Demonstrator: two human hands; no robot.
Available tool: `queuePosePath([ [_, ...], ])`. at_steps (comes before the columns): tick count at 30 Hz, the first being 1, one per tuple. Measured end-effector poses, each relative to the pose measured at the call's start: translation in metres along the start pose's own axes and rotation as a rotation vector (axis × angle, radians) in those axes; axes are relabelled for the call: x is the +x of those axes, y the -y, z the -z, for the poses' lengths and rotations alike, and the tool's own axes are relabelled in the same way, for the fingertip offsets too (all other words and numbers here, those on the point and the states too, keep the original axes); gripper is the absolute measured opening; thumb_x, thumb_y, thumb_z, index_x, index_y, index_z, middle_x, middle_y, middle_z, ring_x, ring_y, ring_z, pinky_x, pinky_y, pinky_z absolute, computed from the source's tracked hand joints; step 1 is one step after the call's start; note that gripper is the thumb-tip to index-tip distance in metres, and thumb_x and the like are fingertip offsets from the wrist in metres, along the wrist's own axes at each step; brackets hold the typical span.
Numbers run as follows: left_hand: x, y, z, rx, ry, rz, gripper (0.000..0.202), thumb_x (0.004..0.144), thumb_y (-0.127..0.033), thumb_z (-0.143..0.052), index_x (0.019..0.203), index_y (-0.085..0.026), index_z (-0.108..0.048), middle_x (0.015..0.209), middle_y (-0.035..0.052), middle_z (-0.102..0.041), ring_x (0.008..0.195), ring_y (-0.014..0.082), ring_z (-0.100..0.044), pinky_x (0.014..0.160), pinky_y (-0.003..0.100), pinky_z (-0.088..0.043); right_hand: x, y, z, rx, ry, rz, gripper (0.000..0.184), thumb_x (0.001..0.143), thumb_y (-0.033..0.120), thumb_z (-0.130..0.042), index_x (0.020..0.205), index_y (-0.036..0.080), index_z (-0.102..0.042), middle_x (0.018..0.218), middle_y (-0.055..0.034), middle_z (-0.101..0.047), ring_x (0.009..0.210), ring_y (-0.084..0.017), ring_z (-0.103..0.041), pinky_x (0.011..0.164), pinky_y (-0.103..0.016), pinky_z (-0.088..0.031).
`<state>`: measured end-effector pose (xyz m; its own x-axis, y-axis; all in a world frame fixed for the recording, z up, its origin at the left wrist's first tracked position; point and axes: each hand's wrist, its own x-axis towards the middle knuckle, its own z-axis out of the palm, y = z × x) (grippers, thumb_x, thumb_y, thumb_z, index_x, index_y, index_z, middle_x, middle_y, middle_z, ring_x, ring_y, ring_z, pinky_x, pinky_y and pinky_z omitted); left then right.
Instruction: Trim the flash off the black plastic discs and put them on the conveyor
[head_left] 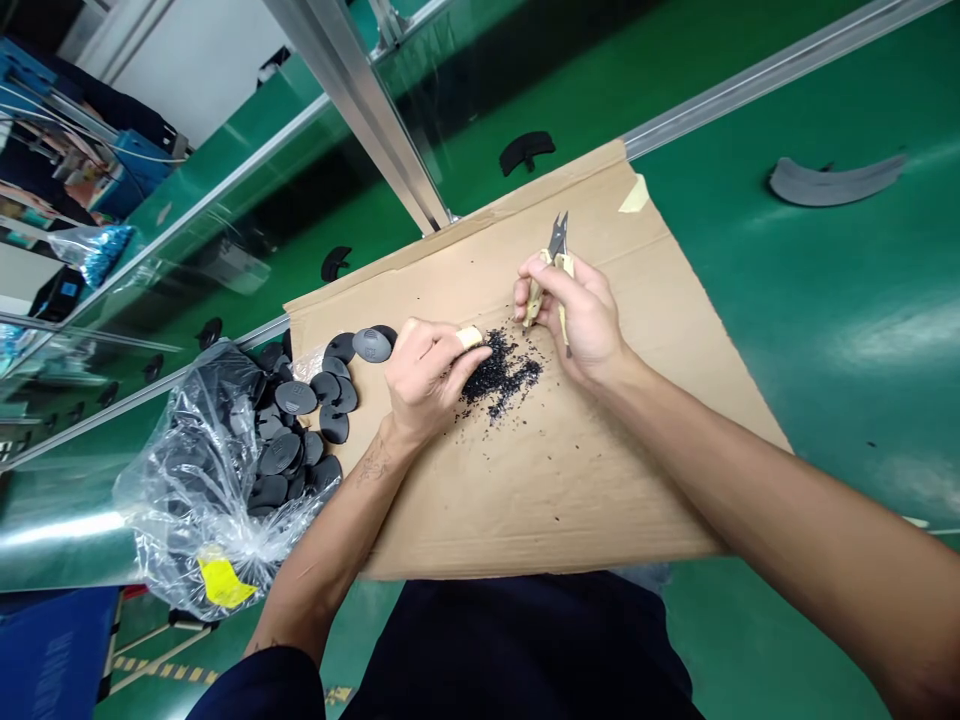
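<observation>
Plastic bag (pixel 187 480) holds black oval parts (pixel 296 398); right hand (pixel 581 320) clamps snips (pixel 556 240), left hand (pixel 427 375) grip unclear

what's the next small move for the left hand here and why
Probably the left hand should pick up the black oval part beside its knuckles: the right hand holds the snips with nothing at the blades, and trimmings are already piled.
</observation>
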<state>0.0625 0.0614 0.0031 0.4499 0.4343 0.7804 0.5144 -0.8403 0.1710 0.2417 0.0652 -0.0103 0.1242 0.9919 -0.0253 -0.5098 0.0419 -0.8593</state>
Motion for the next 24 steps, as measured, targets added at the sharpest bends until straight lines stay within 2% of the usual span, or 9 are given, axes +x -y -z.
queuePosePath([
  [2,0.0,0.0,0.0,-0.017,0.013,0.036,0.01,0.093,-0.025,-0.068,0.088,-0.018,-0.073,0.076,0.0034,-0.073,0.069,0.0117,-0.066,0.062,0.025,-0.052,0.0,0.0,0.0,0.0,-0.002,-0.004,0.022,0.086,0.038,-0.071,0.084,0.023,-0.055,0.071,0.0034,-0.058,0.061,-0.009,-0.054,0.058,-0.024,-0.049],
  [6,-0.003,-0.002,-0.001,-0.102,0.001,0.107,0.015,0.095,-0.02,-0.063,0.085,-0.016,-0.073,0.057,-0.0028,-0.064,0.049,0.0064,-0.056,0.051,0.02,-0.046,0.0,0.001,0.0,0.003,-0.002,-0.008,0.021,0.085,0.037,-0.071,0.084,0.023,-0.056,0.071,0.0031,-0.059,0.061,-0.009,-0.054,0.057,-0.023,-0.049],
  [11,-0.003,-0.003,0.0,-0.044,0.015,0.046,0.02,0.094,-0.021,-0.064,0.077,-0.015,-0.072,0.064,0.0016,-0.069,0.057,0.0091,-0.061,0.055,0.022,-0.048,0.0,0.0,0.0,0.018,0.001,0.003,0.02,0.087,0.035,-0.07,0.083,0.022,-0.055,0.071,0.003,-0.058,0.06,-0.009,-0.054,0.058,-0.024,-0.048],
  [15,-0.001,0.0,0.0,0.005,-0.022,0.039,0.016,0.092,-0.019,-0.066,0.077,-0.017,-0.071,0.062,0.0006,-0.068,0.055,0.0095,-0.06,0.055,0.023,-0.046,0.0,0.0,0.0,0.007,-0.002,-0.004,0.021,0.087,0.037,-0.07,0.084,0.022,-0.055,0.072,0.0031,-0.058,0.059,-0.009,-0.054,0.058,-0.024,-0.048],
  [18,0.0,0.001,0.003,-0.035,-0.023,0.041,0.013,0.092,-0.017,-0.066,0.081,-0.017,-0.071,0.061,-0.0001,-0.068,0.056,0.0096,-0.061,0.055,0.023,-0.047,0.0,0.0,0.0,0.014,-0.001,0.001,0.019,0.087,0.035,-0.07,0.084,0.022,-0.056,0.072,0.0029,-0.058,0.06,-0.009,-0.054,0.058,-0.024,-0.048],
  [20,-0.002,-0.008,0.009,-0.1,0.031,0.065,0.013,0.096,-0.02,-0.06,0.096,-0.016,-0.072,0.075,0.0039,-0.074,0.069,0.0129,-0.068,0.064,0.025,-0.053,0.0,-0.001,0.0,0.013,-0.004,0.004,0.018,0.087,0.034,-0.068,0.084,0.022,-0.055,0.072,0.003,-0.058,0.06,-0.009,-0.054,0.057,-0.024,-0.047],
  [21,-0.004,-0.017,0.013,-0.139,0.084,0.082,0.019,0.099,-0.024,-0.055,0.108,-0.016,-0.07,0.088,0.0075,-0.077,0.081,0.0158,-0.072,0.072,0.028,-0.057,0.001,-0.001,0.0,0.008,-0.005,0.001,0.018,0.088,0.034,-0.068,0.084,0.022,-0.054,0.072,0.0031,-0.057,0.06,-0.009,-0.054,0.057,-0.024,-0.047],
  [23,-0.014,-0.044,0.023,-0.245,0.242,0.075,0.037,0.104,-0.034,-0.043,0.128,-0.013,-0.061,0.115,0.0148,-0.073,0.111,0.0218,-0.069,0.092,0.036,-0.058,0.001,-0.002,0.0,-0.006,-0.005,-0.011,0.018,0.089,0.035,-0.066,0.084,0.023,-0.053,0.072,0.0035,-0.056,0.059,-0.009,-0.053,0.057,-0.024,-0.048],
  [24,-0.022,-0.06,0.029,-0.32,0.337,0.026,0.044,0.105,-0.04,-0.039,0.132,-0.011,-0.058,0.125,0.0165,-0.07,0.123,0.023,-0.064,0.1,0.038,-0.056,0.002,-0.003,0.0,-0.013,-0.005,-0.019,0.019,0.089,0.036,-0.066,0.084,0.023,-0.053,0.072,0.0037,-0.056,0.059,-0.009,-0.053,0.057,-0.024,-0.048],
])
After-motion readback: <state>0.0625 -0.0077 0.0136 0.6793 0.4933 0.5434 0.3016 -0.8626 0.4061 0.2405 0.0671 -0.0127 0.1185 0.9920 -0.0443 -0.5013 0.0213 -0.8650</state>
